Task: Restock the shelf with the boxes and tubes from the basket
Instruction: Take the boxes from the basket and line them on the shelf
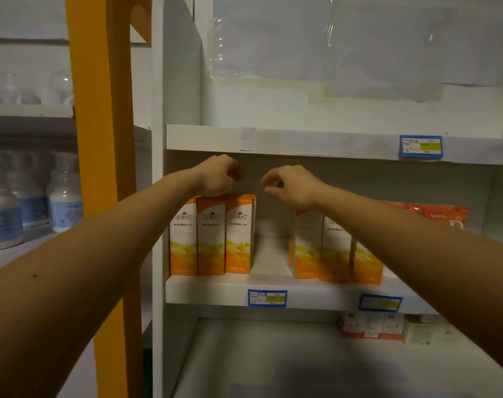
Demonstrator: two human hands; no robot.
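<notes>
Three tall orange-and-white boxes (211, 237) stand side by side at the left end of the middle shelf (210, 288). A second group of the same boxes (322, 251) stands to the right, with a bare gap (270, 254) between the groups. My left hand (220, 175) rests with curled fingers on top of the left group and holds nothing. My right hand (293, 185) hovers over the right group, fingers loosely bent and apart, empty. The basket is out of view.
An orange-red packet (436, 214) lies behind my right forearm. Small white and red boxes (370, 326) sit at the right of the lower shelf. An orange post (101, 139) stands to the left, with white bottles (63, 196) beyond. Blue price labels (267, 297) mark the shelf edges.
</notes>
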